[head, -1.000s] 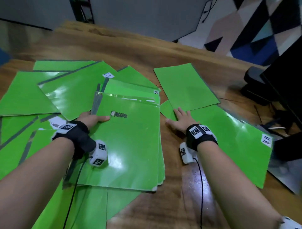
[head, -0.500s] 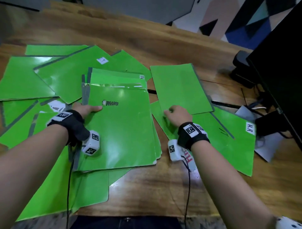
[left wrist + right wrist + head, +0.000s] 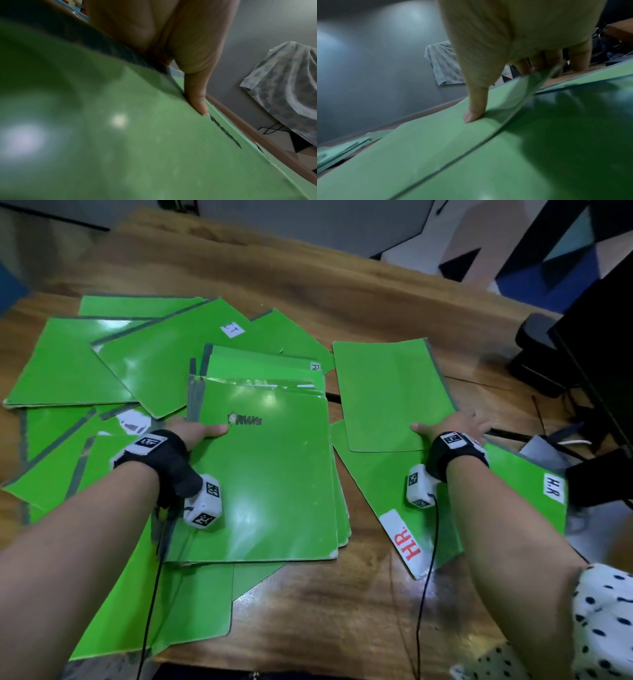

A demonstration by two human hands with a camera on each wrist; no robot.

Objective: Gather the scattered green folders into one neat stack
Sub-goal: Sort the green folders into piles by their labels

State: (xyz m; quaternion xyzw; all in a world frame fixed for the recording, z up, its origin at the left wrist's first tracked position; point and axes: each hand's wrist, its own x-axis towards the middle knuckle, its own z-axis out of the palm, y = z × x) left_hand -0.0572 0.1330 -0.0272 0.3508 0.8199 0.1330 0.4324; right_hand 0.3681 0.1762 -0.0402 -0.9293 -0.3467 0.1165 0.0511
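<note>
Green folders lie scattered on wooden table [image 3: 342, 611]; partial stack [image 3: 267, 481] centre. Left hand [image 3: 191, 433] grips stack's left edge, thumb [image 3: 195, 97] on top cover. Right hand [image 3: 452, 426] pinches loose folder [image 3: 387, 392] right of stack, thumb [image 3: 476, 108] on top, fingers [image 3: 578, 59] curled beneath near corner.

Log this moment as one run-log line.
left hand: holds stack edge | right hand: pinches plain folder, corner lifted | HR folder: underneath | stacking: unfinished
</note>
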